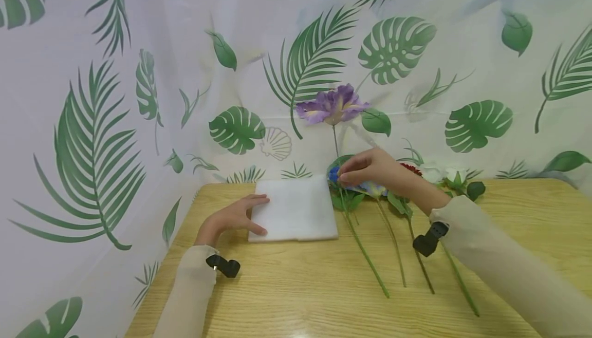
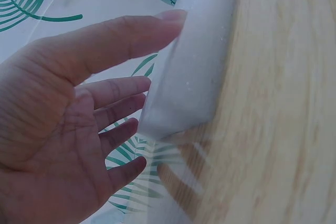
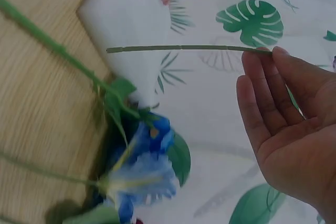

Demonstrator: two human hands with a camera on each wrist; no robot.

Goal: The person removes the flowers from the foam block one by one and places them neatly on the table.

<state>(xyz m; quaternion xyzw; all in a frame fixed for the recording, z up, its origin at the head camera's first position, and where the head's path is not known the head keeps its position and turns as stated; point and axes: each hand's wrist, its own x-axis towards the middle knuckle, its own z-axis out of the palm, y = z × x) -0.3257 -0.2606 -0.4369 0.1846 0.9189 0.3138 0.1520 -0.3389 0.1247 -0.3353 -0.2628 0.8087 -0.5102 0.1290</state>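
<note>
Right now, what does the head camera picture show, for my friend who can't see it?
A person's left hand rests open against a white foam block on a wooden table. Their right hand reaches to a blue flower lying among other long-stemmed flowers.

red flower point(image 1: 409, 168) mostly hidden behind right hand point(image 1: 370, 169)

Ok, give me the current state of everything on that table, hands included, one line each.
White foam block: lying flat on the wooden table.
Left hand: open, fingers against the block's left edge.
Right hand: open, fingertips at the purple flower's thin green stem.
Purple flower: upright, bloom above the hand.
Blue flower: lying on the table.
Other stems: lying side by side.
</note>
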